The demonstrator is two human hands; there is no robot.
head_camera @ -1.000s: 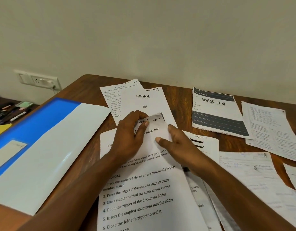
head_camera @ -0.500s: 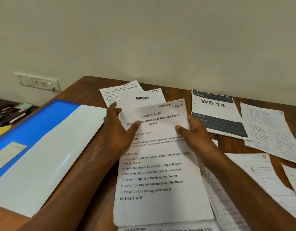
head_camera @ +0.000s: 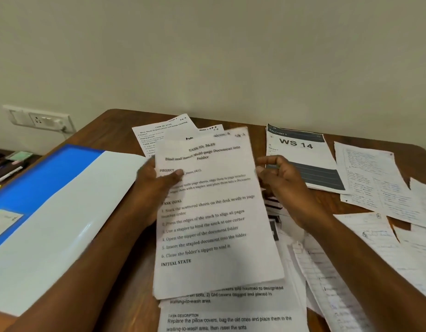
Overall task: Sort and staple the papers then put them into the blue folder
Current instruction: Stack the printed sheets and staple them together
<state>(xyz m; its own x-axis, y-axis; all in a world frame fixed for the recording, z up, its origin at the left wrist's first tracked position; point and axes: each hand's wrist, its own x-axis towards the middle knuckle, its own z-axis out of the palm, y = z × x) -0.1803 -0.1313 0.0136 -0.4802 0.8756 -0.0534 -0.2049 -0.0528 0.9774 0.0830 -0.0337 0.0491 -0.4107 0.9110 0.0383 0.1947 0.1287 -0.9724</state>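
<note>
While the left hand [head_camera: 156,185] pinches a printed sheet [head_camera: 214,212] and the right hand [head_camera: 282,185] hangs loose, papers [head_camera: 374,178] litter the wooden desk [head_camera: 106,130].

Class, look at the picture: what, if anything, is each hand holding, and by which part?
The left hand pinches the printed sheet at its left edge, thumb on top. The right hand holds nothing.

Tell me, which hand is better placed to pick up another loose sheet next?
Probably the right hand: it is free beside the held sheet, near the scattered papers. The left hand pinches that sheet.
</note>
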